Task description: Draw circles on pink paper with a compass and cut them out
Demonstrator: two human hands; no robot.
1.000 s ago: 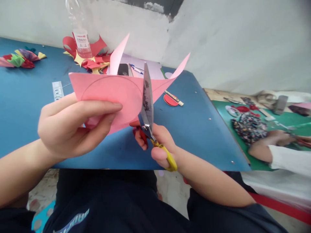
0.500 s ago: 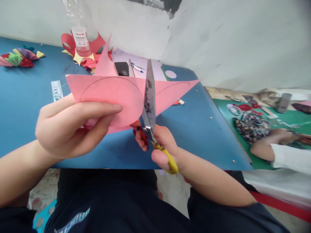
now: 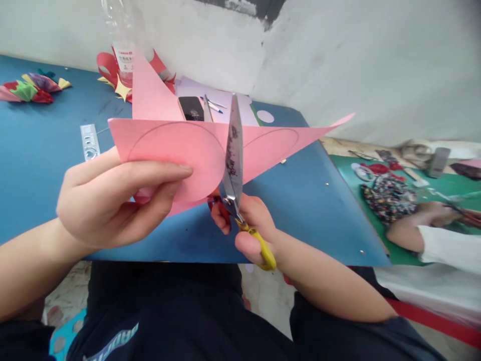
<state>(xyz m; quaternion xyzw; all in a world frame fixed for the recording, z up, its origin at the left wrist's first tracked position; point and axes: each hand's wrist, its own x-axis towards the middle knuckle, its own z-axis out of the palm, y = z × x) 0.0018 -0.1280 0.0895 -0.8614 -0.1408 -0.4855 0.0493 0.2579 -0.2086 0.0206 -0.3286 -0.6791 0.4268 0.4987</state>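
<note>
Pinched between the thumb and fingers of my left hand (image 3: 120, 195) is a sheet of pink paper (image 3: 203, 150), held up above the blue table. Pencil-drawn circles mark the sheet, and the lower right of the left circle is cut along its curve. My right hand (image 3: 257, 225) grips a pair of scissors (image 3: 234, 165) with one yellow and one red handle, my thumb through the yellow loop. One blade stands in front of the paper beside the left circle; the other shows partly behind the sheet. The cut strip of paper spreads out to the right of the scissors.
On the blue table (image 3: 308, 200) are a plastic bottle (image 3: 125, 57), red and yellow paper scraps (image 3: 122, 89), a phone (image 3: 191, 109), pens (image 3: 215, 106), a stencil ruler (image 3: 89, 142) and folded coloured paper (image 3: 33, 90). At right, another person's arm (image 3: 409, 230) rests over a green table (image 3: 349, 173).
The pink sheet has shifted and flexed; its right tip reaches farther right and its upper left flap has swung left. Both hands have moved only slightly.
</note>
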